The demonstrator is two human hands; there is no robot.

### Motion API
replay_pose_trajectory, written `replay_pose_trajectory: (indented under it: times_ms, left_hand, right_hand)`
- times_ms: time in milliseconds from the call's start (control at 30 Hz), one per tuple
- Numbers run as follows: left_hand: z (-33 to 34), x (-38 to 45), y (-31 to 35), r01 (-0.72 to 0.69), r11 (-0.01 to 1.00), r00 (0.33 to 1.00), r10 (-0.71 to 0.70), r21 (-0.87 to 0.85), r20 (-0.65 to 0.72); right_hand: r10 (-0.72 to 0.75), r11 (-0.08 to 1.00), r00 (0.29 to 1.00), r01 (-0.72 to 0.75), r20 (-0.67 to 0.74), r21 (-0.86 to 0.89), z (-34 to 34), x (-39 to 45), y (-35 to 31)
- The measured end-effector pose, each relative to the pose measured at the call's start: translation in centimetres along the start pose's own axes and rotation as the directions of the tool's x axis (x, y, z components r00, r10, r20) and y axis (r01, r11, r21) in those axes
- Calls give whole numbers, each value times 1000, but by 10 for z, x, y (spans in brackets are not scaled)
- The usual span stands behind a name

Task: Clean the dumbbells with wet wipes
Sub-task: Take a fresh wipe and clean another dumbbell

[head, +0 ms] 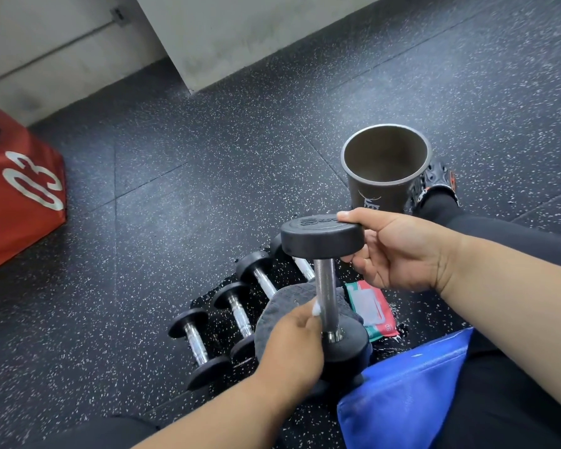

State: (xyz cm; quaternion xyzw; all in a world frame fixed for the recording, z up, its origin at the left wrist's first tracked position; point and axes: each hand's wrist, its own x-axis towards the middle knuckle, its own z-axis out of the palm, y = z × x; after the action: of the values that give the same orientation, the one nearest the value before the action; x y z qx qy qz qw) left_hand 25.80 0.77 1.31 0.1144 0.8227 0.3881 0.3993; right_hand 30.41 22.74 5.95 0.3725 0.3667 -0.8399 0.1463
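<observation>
The right hand comes in from the right and grasps the upper head of a black rubber-ended dumbbell with a knurled steel handle, thumb on the top face and fingers curled under the rim, holding it upright. The dumbbell's lower head rests on a grey folded towel on the floor. The left hand reaches up from below, its fingers pinching a small white wet wipe against the handle.

Just right of the towel lies a flat red, green and white wet-wipe packet; its print is too small to read. Behind the towel, small black dumbbells with chrome handles lie side by side. A dull metal bin stands beyond, bearing a pale mark that I cannot read. At left sits a red padded box marked "03".

The floor is black rubber tiling with white speckles, meeting a grey concrete wall.
</observation>
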Motion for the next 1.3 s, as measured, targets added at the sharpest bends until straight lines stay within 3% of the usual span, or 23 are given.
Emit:
replay_pose_trajectory:
  times_ms: [167,367,500,667,867,1067,1200,1300]
  left_hand:
    - [-1,7,2,-130,985,988,119,-113,-98]
    - [0,1,11,-245,967,950,253,64,-186]
    - [5,-13,21,-296,922,932,337,251,-137]
    - [-22,4,33,-287,932,899,342,221,-274]
    - [-32,11,28,-272,878,887,388,395,-252]
    - [-21,7,26,-292,916,910,354,274,-217]
    - [-11,7,21,-265,937,958,283,229,-47]
    - [-10,8,22,-278,942,951,297,189,-82]
  right_hand:
    - [14,1000,1000,-14,5,16,-2,5,-1]
    - [10,1000,999,-11,37,13,-5,12,0]
    - [-5,1000,999,4,36,18,-7,13,0]
    - [7,1000,1000,-8,14,18,-11,16,0]
    - [10,1000,1000,-10,13,4,-9,15,0]
    - [-1,1000,1000,1,-18,-20,-5,11,1]
    - [-6,999,1000,6,-9,-32,-2,7,2]
    - [-8,999,1000,7,-10,-36,-1,6,3]
